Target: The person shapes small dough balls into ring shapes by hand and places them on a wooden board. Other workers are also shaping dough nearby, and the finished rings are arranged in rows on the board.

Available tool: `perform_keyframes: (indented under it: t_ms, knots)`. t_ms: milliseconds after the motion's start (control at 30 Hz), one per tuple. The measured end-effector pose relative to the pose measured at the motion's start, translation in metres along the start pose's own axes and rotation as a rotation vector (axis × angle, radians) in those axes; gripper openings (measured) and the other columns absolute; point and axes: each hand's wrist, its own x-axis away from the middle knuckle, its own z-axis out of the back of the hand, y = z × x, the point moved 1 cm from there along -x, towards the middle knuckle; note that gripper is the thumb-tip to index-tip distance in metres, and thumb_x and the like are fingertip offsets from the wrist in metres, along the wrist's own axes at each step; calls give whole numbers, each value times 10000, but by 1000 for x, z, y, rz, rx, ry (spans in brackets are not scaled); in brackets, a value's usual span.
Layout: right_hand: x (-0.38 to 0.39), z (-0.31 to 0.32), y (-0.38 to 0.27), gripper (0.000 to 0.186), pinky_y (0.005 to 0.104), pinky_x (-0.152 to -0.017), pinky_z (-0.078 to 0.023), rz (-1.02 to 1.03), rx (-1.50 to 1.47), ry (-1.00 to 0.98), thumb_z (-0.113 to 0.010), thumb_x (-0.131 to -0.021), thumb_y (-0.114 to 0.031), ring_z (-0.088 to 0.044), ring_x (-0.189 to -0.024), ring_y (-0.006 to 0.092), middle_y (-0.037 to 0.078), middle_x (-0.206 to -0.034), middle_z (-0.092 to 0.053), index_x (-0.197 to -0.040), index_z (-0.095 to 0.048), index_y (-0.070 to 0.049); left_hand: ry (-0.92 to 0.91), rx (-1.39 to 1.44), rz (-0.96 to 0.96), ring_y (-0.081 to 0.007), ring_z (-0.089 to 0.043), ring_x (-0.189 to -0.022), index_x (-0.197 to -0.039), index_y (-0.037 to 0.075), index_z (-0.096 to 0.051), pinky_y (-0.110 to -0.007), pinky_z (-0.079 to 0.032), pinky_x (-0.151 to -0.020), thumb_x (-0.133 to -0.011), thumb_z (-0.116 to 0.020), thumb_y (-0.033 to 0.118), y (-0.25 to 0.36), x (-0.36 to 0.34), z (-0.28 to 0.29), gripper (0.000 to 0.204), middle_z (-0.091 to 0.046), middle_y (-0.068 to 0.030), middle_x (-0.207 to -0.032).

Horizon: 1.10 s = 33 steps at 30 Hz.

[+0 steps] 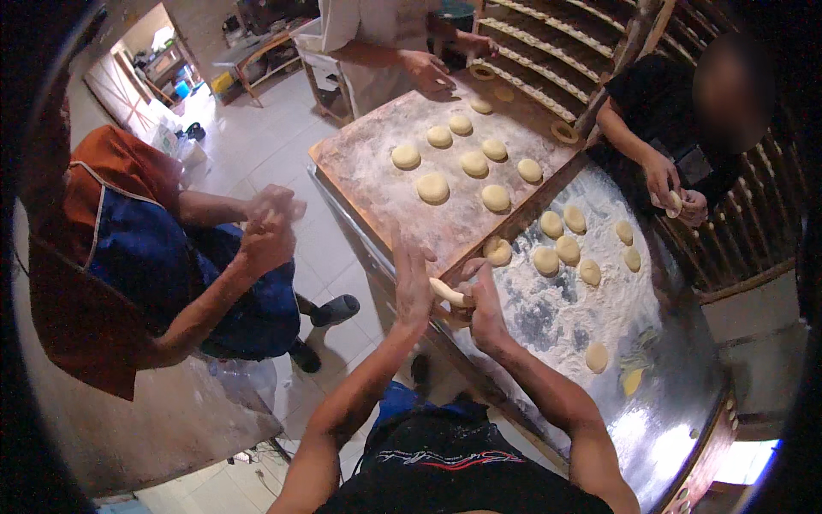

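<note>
The right hand has its grip closed on a curved dough piece by the near corner of the wooden board; the left hand — grip open, fingers straight — touches its left end. Dough rounds lie on the board and the floured table to the right.

a: what's at twelve to one o'clock from the middle of the view?
b: a floured wooden board, with nine dough rounds spread over it and tan rings near its far edges.
a: and three to four o'clock?
b: a shiny metal table, streaked with loose flour. dough pieces cluster towards three; another lies at four, just beside a small yellow piece.
a: one o'clock, farther out?
b: rack shelves, lined with small pale pieces.
a: eight?
b: a brown tabletop.
</note>
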Motion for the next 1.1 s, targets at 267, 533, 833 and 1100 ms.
perform_keyframes:
  t_ms: [267,533,833,1100]
  knots:
    - [-36,-21,5,286,341,-896,-404,85,210,46,-387,-970,-312,-460,-1011,181,83,-1064,-426,-1113,-358,-66,-27,-372,-283,-254,-586,-772,-1500,106,-185,-382,-492,-674,-1018,-389,267,-10,-26,21,548,-601,-165,-904]
    - [-61,-27,3,224,289,-721,-481,20,285,-86,-429,-955,-193,-504,-981,176,112,-1064,-414,-1093,-480,-24,-129,-497,-625,-313,-591,-697,-1339,44,-462,-398,-491,-648,-944,-536,155,-3,-47,32,416,-591,-171,-860]
    - [-91,26,-3,421,391,-924,-431,765,1079,552,-495,-932,-172,-574,-1026,286,176,-1143,-590,-1310,-423,-1,-33,-670,-443,-366,-538,-974,-1207,25,-570,-426,-449,-825,-859,-615,160,-28,-109,40,376,-550,-198,-1063]
    - [65,89,42,451,289,-642,-469,197,527,856,-505,-927,-91,-533,-674,118,82,-989,-557,-1355,-367,-66,-368,-857,-290,-347,-585,-1021,-1079,48,-651,-409,-465,-887,-702,-741,182,-27,-106,46,410,-638,-179,-1019]
